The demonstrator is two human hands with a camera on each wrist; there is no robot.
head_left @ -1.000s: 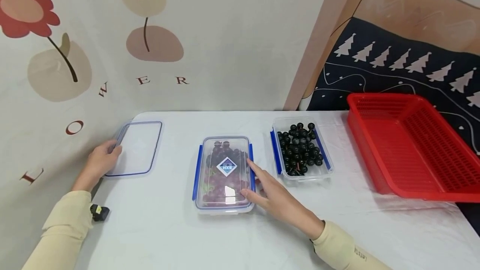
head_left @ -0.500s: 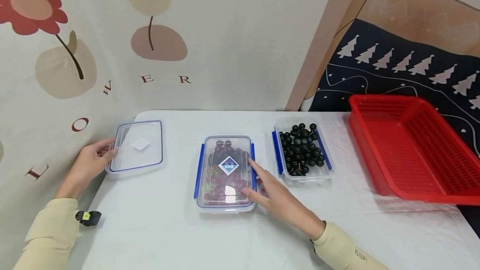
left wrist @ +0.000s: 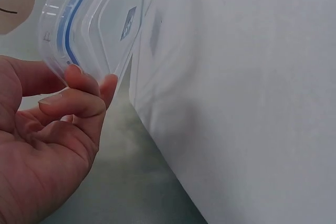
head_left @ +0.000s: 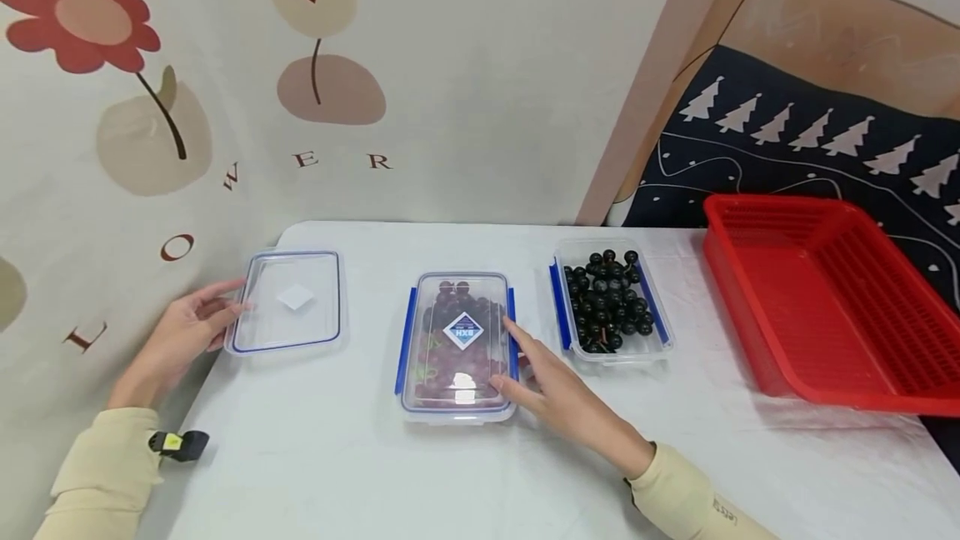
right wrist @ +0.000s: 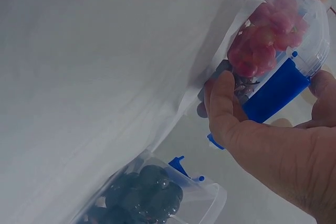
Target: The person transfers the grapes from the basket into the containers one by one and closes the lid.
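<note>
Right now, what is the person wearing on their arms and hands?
Both arms wear long pale-yellow sleeves with ribbed cuffs. The right sleeve has small dark lettering near the cuff. A little black device with a yellow mark sits at the left cuff. The left hand and right hand are bare.

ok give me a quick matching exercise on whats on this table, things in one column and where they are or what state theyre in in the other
Things:
1. loose lid
2. closed box of red grapes
3. open box of dark grapes
4. red basket

Places or states:
A. far right, nothing visible inside
B. left hand holds its edge
C. right hand touches its blue side clip
D. uncovered, between the closed box and the basket

Pairs: 1-B, 2-C, 3-D, 4-A
</note>
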